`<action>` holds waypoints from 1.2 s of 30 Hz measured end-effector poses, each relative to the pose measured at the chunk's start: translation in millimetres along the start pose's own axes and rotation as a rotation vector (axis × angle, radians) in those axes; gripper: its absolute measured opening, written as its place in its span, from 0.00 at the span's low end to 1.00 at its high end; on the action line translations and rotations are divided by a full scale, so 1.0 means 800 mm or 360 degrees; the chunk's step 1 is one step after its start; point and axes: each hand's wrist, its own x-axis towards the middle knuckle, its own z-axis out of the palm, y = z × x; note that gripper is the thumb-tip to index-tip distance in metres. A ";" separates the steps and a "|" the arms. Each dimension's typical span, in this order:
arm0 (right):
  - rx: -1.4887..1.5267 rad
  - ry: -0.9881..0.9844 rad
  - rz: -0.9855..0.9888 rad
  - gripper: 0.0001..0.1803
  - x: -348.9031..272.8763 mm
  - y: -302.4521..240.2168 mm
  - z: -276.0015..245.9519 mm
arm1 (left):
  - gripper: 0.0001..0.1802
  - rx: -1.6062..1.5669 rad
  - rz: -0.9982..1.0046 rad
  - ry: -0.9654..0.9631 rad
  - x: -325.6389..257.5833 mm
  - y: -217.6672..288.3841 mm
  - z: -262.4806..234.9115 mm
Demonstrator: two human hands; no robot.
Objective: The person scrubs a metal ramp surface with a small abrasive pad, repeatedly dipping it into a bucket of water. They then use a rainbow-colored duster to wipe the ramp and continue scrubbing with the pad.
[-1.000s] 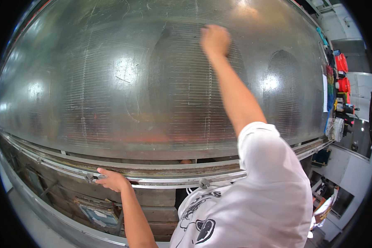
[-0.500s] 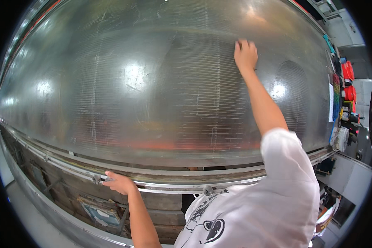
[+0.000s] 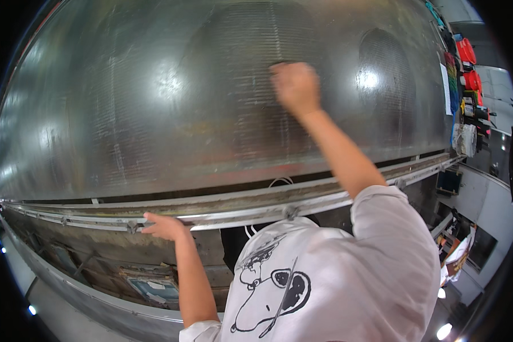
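Observation:
A long, shiny grey sheet-like surface (image 3: 211, 114), marked by fine parallel lines, fills most of the view. Over its middle right part, my right hand (image 3: 299, 85) is closed, its fingers curled down toward the surface. That hand is slightly blurred, and anything inside it is hidden. At the near edge, my left hand (image 3: 168, 226) rests against a metal rail (image 3: 256, 217), fingers stretched out and apart. Just left of its fingertips sits a small metal clamp-like fitting (image 3: 132, 226) on the rail.
Another similar fitting (image 3: 290, 212) sits on the rail by my shirt. Below the rail lies a lower ledge with framed pieces (image 3: 151, 285). To the far right stand red containers (image 3: 466, 51), a clear plastic bag (image 3: 466, 140) and a white sheet of paper (image 3: 445, 88).
My right hand has come nearer and to the left across the surface, its fingers more curled. My left hand stays at the rail. The whole view has shifted as my body leaned further over.

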 end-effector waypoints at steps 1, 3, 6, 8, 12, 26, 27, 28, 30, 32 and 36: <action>-0.0134 0.0104 0.0288 0.12 -0.024 0.048 -0.022 | 0.51 -0.0087 -0.0026 -0.0109 -0.002 0.002 -0.003; -0.0448 0.0239 0.0982 0.16 -0.090 0.103 -0.050 | 0.57 -0.0362 -0.0138 -0.0258 0.018 -0.018 -0.004; -0.0856 0.0409 0.1618 0.20 -0.158 0.014 -0.028 | 0.62 -0.0340 -0.0035 -0.0566 0.015 -0.029 -0.020; -0.0792 0.0395 0.1420 0.20 -0.175 -0.072 0.005 | 0.59 -0.0383 0.0300 -0.0918 0.028 -0.057 -0.036; -0.0426 0.0234 0.0834 0.16 -0.145 -0.281 0.089 | 0.45 -0.0971 0.0199 -0.1713 0.126 -0.105 -0.109; -0.0262 0.0222 0.0440 0.12 0.321 -0.312 0.346 | 0.64 0.0390 -0.0117 0.0088 0.555 0.156 -0.072; -0.0206 0.0321 0.0401 0.12 0.346 -0.337 0.360 | 0.65 0.0424 -0.0020 0.0156 0.556 0.150 -0.071; -0.0145 0.0357 0.0380 0.13 0.347 -0.379 0.371 | 0.64 0.0432 -0.0041 0.0176 0.552 0.144 -0.076; -0.0478 -0.0265 0.0066 0.14 0.339 -0.473 0.373 | 0.63 0.0367 -0.0016 0.0203 0.546 0.174 -0.078; -0.0013 -0.0826 -0.0069 0.10 0.216 -0.579 0.353 | 0.61 0.0341 -0.0051 0.0184 0.544 0.162 -0.087; 0.0718 -0.0438 -0.0577 0.11 0.031 -0.580 0.241 | 0.59 0.0290 -0.0085 0.0171 0.546 0.167 -0.087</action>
